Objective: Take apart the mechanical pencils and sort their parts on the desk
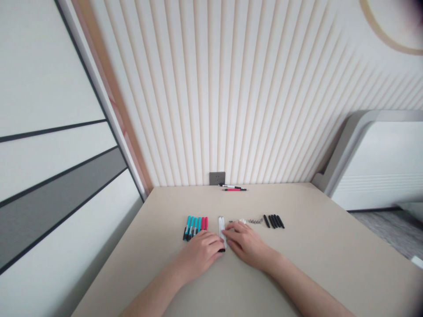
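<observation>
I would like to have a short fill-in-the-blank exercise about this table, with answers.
1. In the picture, the red tubes lie to the ____ of the thin refills.
2. The sticks beyond the springs are all ____.
3. The springs are nearer to the ____ hand than to the left hand.

Missing words: left; black; right.

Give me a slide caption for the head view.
Left hand and right hand by slim pale rods on a table, teal and red pieces at left, black pieces at right.
</observation>
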Tool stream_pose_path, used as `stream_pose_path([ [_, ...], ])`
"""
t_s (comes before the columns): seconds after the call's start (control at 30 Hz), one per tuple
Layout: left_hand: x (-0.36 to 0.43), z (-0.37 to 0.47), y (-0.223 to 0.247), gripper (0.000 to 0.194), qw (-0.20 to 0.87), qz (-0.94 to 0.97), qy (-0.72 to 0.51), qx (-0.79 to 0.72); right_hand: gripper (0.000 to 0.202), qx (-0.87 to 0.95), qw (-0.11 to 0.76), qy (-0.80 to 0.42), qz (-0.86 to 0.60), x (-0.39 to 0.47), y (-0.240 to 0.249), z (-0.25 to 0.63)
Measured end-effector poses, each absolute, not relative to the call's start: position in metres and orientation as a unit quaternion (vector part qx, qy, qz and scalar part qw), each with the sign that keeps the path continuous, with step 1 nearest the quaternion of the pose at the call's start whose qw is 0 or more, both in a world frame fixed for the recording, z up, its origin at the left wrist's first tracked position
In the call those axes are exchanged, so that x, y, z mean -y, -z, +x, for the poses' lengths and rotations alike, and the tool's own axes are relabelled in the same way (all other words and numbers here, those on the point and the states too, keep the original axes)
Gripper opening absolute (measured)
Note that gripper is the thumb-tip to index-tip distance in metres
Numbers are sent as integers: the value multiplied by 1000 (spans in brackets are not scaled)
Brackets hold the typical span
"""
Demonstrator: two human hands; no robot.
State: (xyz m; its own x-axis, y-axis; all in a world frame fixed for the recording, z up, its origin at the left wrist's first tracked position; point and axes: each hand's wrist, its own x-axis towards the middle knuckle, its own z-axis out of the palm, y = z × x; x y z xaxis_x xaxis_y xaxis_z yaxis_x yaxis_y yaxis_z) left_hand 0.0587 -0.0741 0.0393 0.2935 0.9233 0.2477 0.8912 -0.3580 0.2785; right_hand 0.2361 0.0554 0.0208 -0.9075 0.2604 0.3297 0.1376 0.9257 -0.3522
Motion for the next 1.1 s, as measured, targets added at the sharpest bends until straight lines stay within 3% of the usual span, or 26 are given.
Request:
stream_pose_path([
  [0.57, 77, 60, -41, 12, 39, 780, -212, -588, 32, 960, 187, -181, -107, -56, -24, 237],
  [0.83, 74, 63, -44, 16, 189, 647, -415, -611, 33, 947, 219, -229, -60, -48, -35, 240],
  [0.97, 72, 66, -38, 15, 270, 608, -450, -596, 23, 943, 227, -243, -36, -46, -31, 237],
  [1.1, 72, 66, -36, 16, 265, 593, -448, -614, 19, 940, 245, -232, -55, -49, -29, 238],
])
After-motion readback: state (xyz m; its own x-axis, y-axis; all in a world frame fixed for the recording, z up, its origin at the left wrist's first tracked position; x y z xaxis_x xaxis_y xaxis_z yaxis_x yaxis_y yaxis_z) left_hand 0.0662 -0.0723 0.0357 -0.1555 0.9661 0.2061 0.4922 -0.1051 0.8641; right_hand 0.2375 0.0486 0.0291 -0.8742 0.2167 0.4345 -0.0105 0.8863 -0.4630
